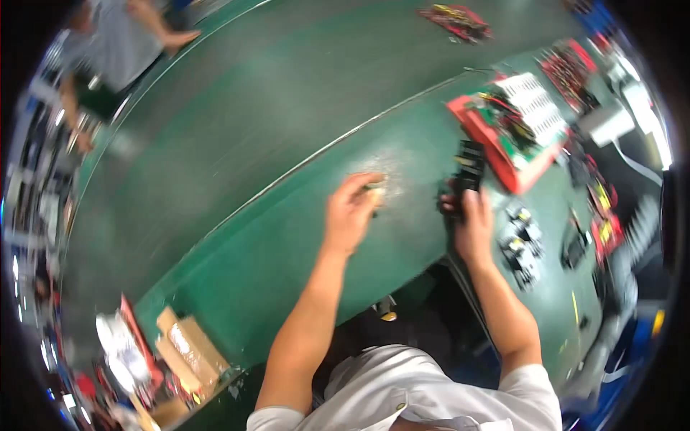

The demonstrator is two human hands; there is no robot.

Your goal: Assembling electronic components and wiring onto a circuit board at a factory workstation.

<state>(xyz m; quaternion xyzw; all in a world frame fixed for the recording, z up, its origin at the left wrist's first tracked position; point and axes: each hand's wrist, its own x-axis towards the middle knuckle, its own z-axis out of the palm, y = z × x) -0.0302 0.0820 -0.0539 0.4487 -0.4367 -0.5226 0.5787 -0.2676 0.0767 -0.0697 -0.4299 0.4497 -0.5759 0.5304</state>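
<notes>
My right hand (473, 233) is closed round a black block-shaped part (471, 164) with light marks, which points away from me above the green work surface. Small dark pieces show beside its fingers, blurred. My left hand (346, 221) hovers to the left over the same surface, thumb and fingers drawn together in a pinch. Something small seems to be at its fingertips, too blurred to name. A loose group of black and silver parts (521, 248) lies to the right of my right hand.
A red tray (516, 178) with a green board and a white gridded block stands ahead on the right. Beyond it are red bins (568, 75) of small parts. A cardboard box (194, 348) sits lower left. A person (122, 50) is at upper left, and a grey sleeve (619, 291) reaches in right.
</notes>
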